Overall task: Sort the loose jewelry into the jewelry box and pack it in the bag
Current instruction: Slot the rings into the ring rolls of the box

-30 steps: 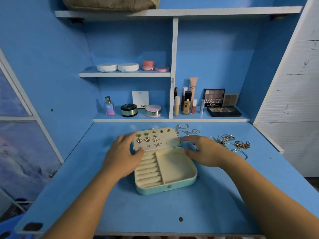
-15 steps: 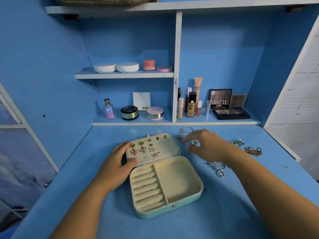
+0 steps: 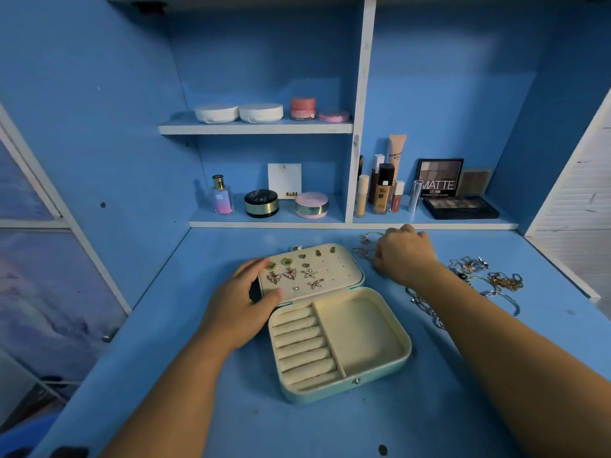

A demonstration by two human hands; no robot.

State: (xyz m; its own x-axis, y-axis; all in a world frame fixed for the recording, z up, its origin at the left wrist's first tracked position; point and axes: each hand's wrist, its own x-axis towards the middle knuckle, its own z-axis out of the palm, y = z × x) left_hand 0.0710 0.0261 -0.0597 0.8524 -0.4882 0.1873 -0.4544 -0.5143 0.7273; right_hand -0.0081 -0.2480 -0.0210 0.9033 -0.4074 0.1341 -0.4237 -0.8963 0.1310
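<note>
Obs.: the left hand (image 3: 243, 304) grips the raised lid (image 3: 340, 269) of the mint-green, round-cornered jewelry box with cream velvet lining (image 3: 330, 393). Its thumb lies on the lid's near edge and its fingers wrap the left edge. Judged purpose: to prop the lid open and keep the light box from sliding on the blue painted desk (image 3: 231, 418) while the other hand works.

The lid's inner panel, just right of the left-hand fingers, already carries small gold and green stud and charm earrings (image 3: 291, 272). Below the left thumb, the padded ring rolls (image 3: 302, 345) and the plain open compartment (image 3: 363, 332) hold nothing visible.

The right hand (image 3: 405, 257) is knuckles-up with its fingers curled down over thin silver chains (image 3: 363, 249) lying at its fingertips. Its fingertips are hidden, so I cannot tell whether it has pinched a piece or is only touching.

More loose jewelry, a tangle of gold and silver necklaces (image 3: 496, 280), lies right of the right wrist and under the forearm. It is apart from the box.

Judgement: early sorting stage, with the chains not yet boxed. The tangle may drag neighbouring pieces when lifted. No bag is in view.
</note>
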